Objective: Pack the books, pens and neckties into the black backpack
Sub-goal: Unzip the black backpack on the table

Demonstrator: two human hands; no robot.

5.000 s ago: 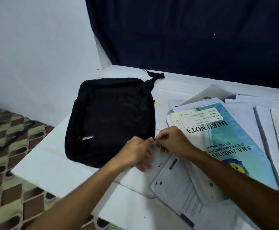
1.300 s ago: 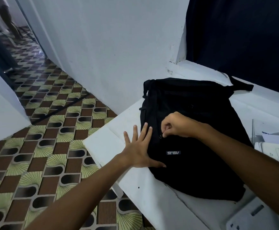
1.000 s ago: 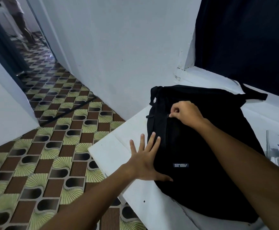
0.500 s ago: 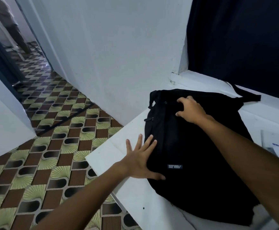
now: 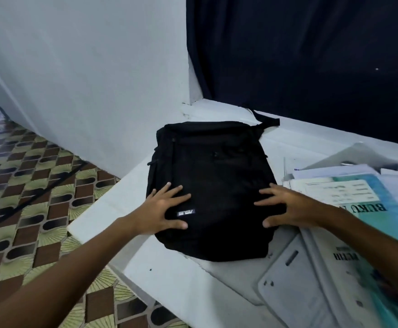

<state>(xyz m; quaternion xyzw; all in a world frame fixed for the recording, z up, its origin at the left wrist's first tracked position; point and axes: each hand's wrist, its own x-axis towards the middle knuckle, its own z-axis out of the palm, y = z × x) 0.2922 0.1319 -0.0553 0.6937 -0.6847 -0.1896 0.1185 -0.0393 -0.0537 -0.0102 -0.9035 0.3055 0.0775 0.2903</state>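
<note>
My two hands press flat on the black backpack, which lies front-up on the white table near the wall corner. My left hand spreads its fingers wide beside the small logo patch, gripping nothing; my right hand splays likewise on the bag's right edge. Just right of the bag lies a teal notebook among white papers.

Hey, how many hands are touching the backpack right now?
2. The left hand presses flat on the backpack beside its logo patch; the right hand rests with spread fingers on its right edge, next to the books.
</note>
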